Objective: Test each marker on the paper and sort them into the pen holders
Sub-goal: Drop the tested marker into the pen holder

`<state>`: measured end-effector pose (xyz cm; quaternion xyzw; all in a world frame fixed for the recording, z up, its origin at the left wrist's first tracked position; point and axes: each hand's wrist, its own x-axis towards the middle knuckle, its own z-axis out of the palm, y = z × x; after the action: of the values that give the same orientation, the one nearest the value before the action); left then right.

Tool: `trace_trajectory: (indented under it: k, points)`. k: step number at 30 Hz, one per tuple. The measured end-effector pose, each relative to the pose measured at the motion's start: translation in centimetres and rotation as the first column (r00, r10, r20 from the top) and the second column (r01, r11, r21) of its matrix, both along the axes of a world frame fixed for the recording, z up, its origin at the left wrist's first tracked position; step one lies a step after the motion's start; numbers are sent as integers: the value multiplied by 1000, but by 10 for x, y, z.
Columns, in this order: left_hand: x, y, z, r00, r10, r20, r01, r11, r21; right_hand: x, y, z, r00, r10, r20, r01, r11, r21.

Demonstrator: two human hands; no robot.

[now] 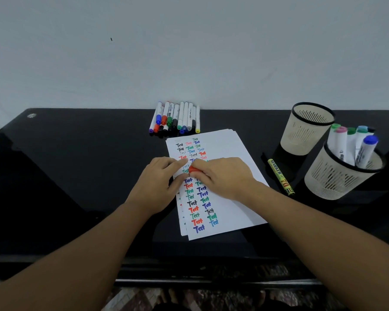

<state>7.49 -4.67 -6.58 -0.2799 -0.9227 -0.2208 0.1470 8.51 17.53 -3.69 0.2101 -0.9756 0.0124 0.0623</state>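
Note:
A white paper sheet (pixel 230 153) covered with coloured "Test" words lies on the black table. Over its middle, my left hand (pixel 157 182) and my right hand (pixel 222 176) meet around a marker with a red cap (pixel 193 169). My right hand's fingers curl round the red cap; my left hand pinches the marker's white body, which is mostly hidden under the fingers. A row of several capped markers (pixel 175 118) lies at the back by the wall. Two cream mesh pen holders stand at the right: the far holder (pixel 307 129) looks empty, the near holder (pixel 341 173) has several markers.
A yellow-green marker (pixel 281 177) lies on the table between the paper and the holders. The black table (pixel 76 164) has a front edge low in view and a white wall right behind it.

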Motion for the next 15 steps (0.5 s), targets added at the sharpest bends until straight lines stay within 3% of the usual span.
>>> trace_trajectory:
  k: [5, 15]
  points:
    - [-1, 0, -1, 1000, 15, 14, -15, 1000, -7, -5, 3, -3, 1000, 1, 32, 1, 998, -58]
    - [1, -1, 1, 1000, -12, 23, 13, 1000, -11, -1, -5, 12, 999, 18, 49, -20, 998, 52]
